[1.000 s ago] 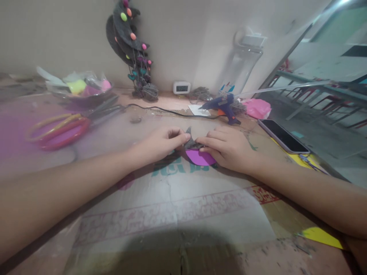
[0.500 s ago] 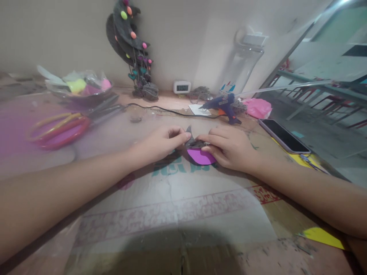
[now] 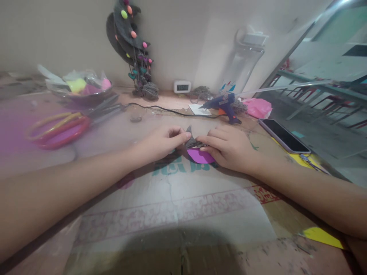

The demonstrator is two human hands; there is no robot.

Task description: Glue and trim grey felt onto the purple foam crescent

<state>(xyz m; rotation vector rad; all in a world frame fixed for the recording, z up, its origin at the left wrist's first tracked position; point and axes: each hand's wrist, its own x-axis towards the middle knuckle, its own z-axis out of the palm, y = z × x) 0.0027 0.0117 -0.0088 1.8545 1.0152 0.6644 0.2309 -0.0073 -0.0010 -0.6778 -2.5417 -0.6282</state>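
Note:
Between my two hands is a small grey piece (image 3: 191, 142) that looks like felt, with a pointed tip standing up. A purple piece (image 3: 199, 156), flat and curved at its lower edge, lies against its underside. My left hand (image 3: 172, 139) is closed, thumb and finger pinching the grey piece near the tip. My right hand (image 3: 226, 147) is closed too, its fingers pressing the right end of the grey piece and the edge of the purple one. Those fingers partly cover both pieces.
A glue gun (image 3: 222, 105) with a black cord stands behind my right hand. Red-and-yellow-handled scissors (image 3: 63, 130) lie at left before a bowl (image 3: 83, 97) of colourful scraps. A phone (image 3: 283, 135) rests at right. Near the wall are a small digital clock (image 3: 182, 86) and a grey crescent decoration (image 3: 126, 34).
Almost everything stays in place. My right fingers have shifted very slightly on the grey and purple pieces; my left hand keeps its pinch.

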